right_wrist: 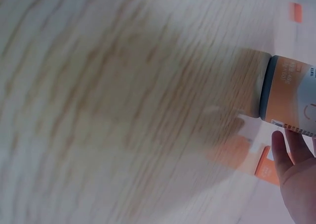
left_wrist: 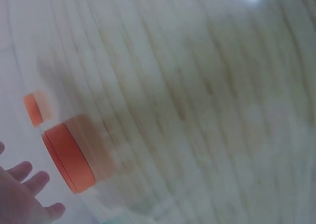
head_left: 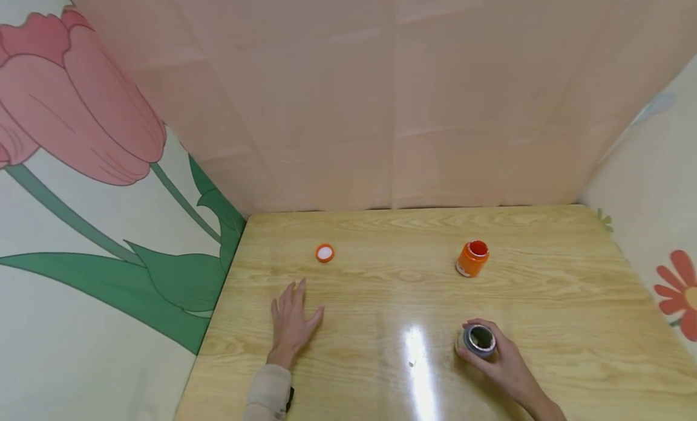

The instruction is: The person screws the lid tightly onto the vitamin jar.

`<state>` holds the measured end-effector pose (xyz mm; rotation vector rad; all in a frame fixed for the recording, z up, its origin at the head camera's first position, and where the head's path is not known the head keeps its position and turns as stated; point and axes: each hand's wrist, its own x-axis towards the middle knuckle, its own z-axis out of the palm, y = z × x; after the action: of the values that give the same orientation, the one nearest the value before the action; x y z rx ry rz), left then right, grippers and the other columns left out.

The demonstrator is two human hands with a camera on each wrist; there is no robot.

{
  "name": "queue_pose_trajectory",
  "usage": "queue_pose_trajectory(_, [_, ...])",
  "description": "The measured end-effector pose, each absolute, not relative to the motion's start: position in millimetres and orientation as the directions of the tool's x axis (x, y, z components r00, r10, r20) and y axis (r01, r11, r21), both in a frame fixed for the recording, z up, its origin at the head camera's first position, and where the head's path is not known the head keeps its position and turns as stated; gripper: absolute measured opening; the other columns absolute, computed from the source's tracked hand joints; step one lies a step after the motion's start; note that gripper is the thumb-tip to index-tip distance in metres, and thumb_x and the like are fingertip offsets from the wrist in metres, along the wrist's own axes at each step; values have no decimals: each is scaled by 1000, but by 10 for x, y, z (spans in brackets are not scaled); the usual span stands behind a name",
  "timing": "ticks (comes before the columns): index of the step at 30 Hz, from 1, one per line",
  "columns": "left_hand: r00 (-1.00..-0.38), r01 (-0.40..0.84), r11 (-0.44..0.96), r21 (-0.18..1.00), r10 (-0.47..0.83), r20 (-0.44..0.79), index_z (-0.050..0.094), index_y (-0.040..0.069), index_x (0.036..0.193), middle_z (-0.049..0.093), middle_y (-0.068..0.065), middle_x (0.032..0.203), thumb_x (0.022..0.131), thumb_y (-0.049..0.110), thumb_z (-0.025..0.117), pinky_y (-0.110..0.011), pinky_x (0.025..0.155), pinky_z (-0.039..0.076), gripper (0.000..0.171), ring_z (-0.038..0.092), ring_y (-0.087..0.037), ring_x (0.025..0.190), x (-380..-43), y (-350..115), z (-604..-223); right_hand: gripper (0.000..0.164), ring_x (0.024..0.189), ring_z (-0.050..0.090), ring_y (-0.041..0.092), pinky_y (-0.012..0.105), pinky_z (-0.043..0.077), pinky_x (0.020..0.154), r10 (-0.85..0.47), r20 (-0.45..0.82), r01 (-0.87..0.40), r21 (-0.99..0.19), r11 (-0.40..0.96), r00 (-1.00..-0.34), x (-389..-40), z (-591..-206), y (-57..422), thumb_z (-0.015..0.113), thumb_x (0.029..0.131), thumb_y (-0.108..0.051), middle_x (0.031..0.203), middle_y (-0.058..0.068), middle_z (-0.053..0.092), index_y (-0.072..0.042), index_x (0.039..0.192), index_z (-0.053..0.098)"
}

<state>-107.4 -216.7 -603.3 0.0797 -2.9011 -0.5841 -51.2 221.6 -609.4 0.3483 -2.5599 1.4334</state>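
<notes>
My left hand (head_left: 293, 324) is over the left of the table, fingers spread, holding nothing. An orange lid with a white centre (head_left: 325, 253) lies a little beyond its fingertips. In the left wrist view the fingers appear close beside the orange lid (left_wrist: 69, 157). On the right, my right hand (head_left: 503, 360) curls its fingers and thumb round a small jar (head_left: 480, 340), its round opening facing up and dark inside. The right wrist view shows its orange and white label (right_wrist: 291, 95) and a dark band at its bottom. An open orange jar (head_left: 471, 261) stands beyond this hand.
The wood-grain table (head_left: 381, 276) has a glossy surface with a bright light reflection. A pinkish sheet (head_left: 392, 106) hangs behind its back edge. White walls with painted flowers (head_left: 81, 106) close off both sides. A smaller orange shape (left_wrist: 33, 109) shows farther off in the left wrist view.
</notes>
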Motion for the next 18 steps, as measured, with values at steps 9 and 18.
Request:
queue_pose_trajectory(9, [-987,-12,888,460,-83,136,37,15,151,40,-20,152,85,44,72,-67,114,23,80,39,-39,140,-1018,-2269,-6054,57,107,55,-13,3,34,92,-86,254,-262,-829,494,-963,-488,-6096,2214,87,71,-7,110,12,70,-12,122,61])
queue_pose_trajectory(18, [-988,-15,877,481,-86,126,39,14,150,43,-20,147,84,41,75,-62,112,27,80,42,-37,137,-966,-2368,-6039,66,111,53,-14,4,34,94,-79,262,-267,-839,475,-962,-485,-6082,2194,88,70,-5,114,4,69,-6,128,58])
